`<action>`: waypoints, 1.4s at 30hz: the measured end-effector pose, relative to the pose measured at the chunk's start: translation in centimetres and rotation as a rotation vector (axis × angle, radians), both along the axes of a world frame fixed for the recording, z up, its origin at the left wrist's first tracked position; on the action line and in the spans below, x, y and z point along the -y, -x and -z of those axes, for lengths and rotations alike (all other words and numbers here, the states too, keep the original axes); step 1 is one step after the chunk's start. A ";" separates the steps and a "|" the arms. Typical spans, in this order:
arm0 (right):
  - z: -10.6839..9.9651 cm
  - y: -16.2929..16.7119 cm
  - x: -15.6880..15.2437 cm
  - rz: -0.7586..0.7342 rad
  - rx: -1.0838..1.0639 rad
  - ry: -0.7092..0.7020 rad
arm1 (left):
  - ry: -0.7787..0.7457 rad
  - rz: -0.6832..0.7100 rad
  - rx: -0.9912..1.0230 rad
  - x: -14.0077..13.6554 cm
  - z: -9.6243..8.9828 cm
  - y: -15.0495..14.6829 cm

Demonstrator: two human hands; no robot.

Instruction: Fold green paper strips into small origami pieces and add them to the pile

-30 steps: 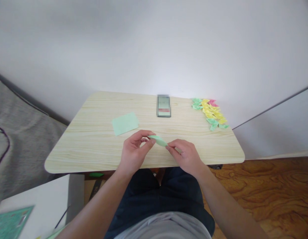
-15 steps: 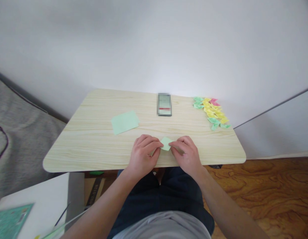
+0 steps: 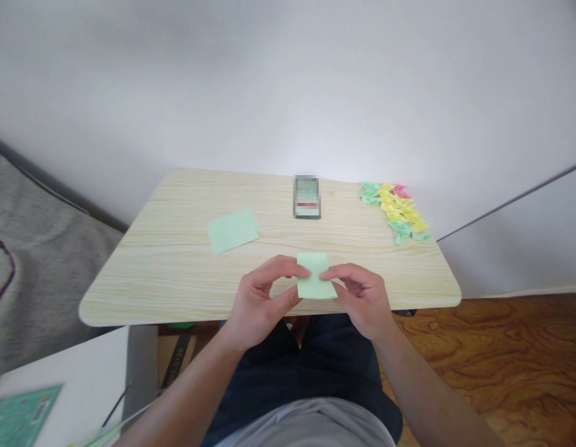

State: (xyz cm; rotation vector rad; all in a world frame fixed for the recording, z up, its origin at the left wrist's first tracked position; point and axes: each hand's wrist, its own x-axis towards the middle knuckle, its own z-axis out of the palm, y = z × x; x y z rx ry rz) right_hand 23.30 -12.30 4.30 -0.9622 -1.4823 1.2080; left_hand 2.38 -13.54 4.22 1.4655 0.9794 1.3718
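Observation:
Between my two hands is a small light green sheet of paper (image 3: 315,282), roughly square to the view, near the table's front edge. My left hand (image 3: 264,301) pinches its left side with thumb and index finger. On the opposite side, my right hand (image 3: 365,298) grips the paper the same way. Fingertips of both hands lie on its upper face. Flat on the table to the left rest light green paper sheets (image 3: 233,231), slightly offset from each other.
A phone with a blurred screen (image 3: 307,197) lies at the table's back middle. Several folded paper pieces (image 3: 400,208), green, yellow and pink, cluster at the right. A white box (image 3: 83,372) with a teal packet (image 3: 22,413) stands below left of the wooden table (image 3: 143,273).
The green paper in my hands appeared as a small diamond before; now it shows a larger, squarer face. My hands have moved slightly apart and turned with it.

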 end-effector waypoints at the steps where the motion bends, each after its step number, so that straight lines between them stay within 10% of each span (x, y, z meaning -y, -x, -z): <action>1: -0.3 0.1 0.2 -0.020 -0.013 -0.004 | 0.012 0.003 0.032 0.2 -0.3 -0.1; 42: -3.6 2.6 1.6 0.057 -0.248 0.042 | -0.101 -0.220 0.272 2.3 -2.6 -3.2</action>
